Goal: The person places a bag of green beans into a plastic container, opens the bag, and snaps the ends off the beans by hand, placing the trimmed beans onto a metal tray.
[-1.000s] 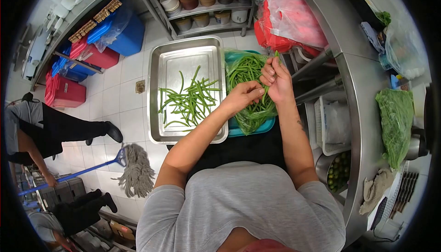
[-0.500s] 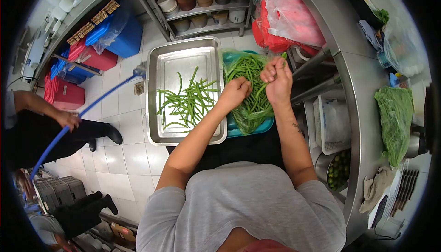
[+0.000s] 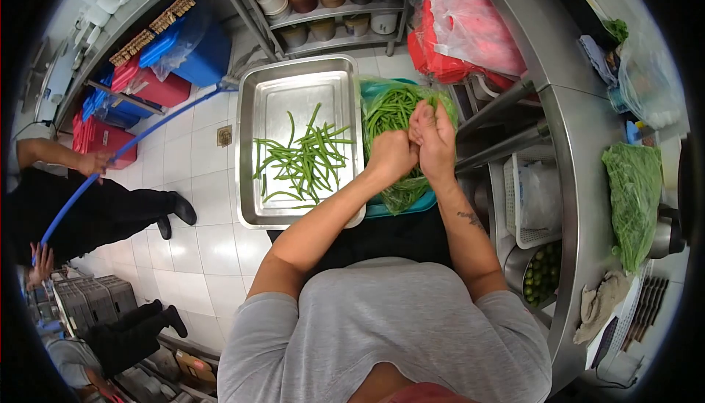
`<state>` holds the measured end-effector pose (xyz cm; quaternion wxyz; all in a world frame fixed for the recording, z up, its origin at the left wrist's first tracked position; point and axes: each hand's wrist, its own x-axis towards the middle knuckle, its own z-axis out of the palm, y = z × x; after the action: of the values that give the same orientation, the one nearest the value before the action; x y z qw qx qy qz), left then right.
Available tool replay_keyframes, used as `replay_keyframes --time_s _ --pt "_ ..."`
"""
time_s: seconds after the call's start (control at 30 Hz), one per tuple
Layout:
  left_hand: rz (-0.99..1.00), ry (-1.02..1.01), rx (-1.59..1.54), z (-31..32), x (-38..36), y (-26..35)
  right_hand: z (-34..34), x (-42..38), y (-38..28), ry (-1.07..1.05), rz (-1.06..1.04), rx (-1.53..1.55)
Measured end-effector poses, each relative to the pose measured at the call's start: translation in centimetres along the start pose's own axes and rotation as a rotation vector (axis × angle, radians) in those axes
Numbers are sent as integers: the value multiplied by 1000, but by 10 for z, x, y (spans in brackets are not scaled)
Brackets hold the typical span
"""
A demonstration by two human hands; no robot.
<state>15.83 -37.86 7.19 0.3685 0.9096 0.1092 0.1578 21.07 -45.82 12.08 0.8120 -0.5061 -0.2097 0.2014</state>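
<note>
My left hand (image 3: 393, 157) and my right hand (image 3: 433, 138) meet over an open clear plastic bag (image 3: 404, 199) full of green beans (image 3: 393, 109). Both are closed, fingertips pinched together around a green bean that their fingers mostly hide. The bag rests in a teal tray (image 3: 420, 205), whose rim shows along the front. Left of it, a large steel pan (image 3: 248, 146) holds a loose pile of green beans (image 3: 305, 157) toward its near right side.
A steel counter (image 3: 554, 58) runs along my right, with a basket (image 3: 530, 197) on a shelf beneath. Red bags (image 3: 470, 36) sit at the far right. At left, a person holds a long blue pole (image 3: 147, 142) across the tiled floor. Shelving (image 3: 330, 10) stands ahead.
My hands have come together; the left moved right and the right slightly left and down. The blue pole's far end has moved farther off, and the co-worker's hands have shifted along it.
</note>
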Motion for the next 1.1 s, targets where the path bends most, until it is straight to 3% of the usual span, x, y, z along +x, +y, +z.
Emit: replay_keyframes --time_s 0.13,0.23,0.3,0.37,0.47,0.53,0.57,0.67,0.8,0.87,0.93,0.97,1.0,1.1 --pt "87 114 133 1 5 -7 -4 3 -2 72 -49 219" --pt "78 89 -148 -15 0 1 -13 15 -20 165 -86 399" --pt "37 45 -85 -20 8 -8 -19 23 -27 195 -86 450" --pt "30 5 -35 -19 25 -34 -5 14 -24 196 19 549" --pt "99 173 -134 -30 40 -62 24 -7 -1 176 262 686" --pt "-94 30 -192 -61 49 -55 41 -22 42 67 246 639" --pt "-192 -41 -219 -75 51 -49 52 -27 60 31 194 441" --pt "-57 120 -139 -91 48 -40 60 -43 103 -46 68 -110" --pt "158 23 -110 -87 39 -43 37 -42 45 -168 -195 -556" --pt "258 -305 -96 -81 32 -28 1 -41 28 -74 -127 -696" --pt "362 -556 -60 -57 20 -24 -35 -40 7 -137 -142 -1068" --pt "377 -689 -19 -48 16 -18 -49 -44 3 -216 -46 -1180" --pt "376 -774 111 -38 10 -14 -62 -51 0 -295 52 -1289" --pt "337 -903 384 -30 11 2 -74 -73 -3 -529 75 -1412"
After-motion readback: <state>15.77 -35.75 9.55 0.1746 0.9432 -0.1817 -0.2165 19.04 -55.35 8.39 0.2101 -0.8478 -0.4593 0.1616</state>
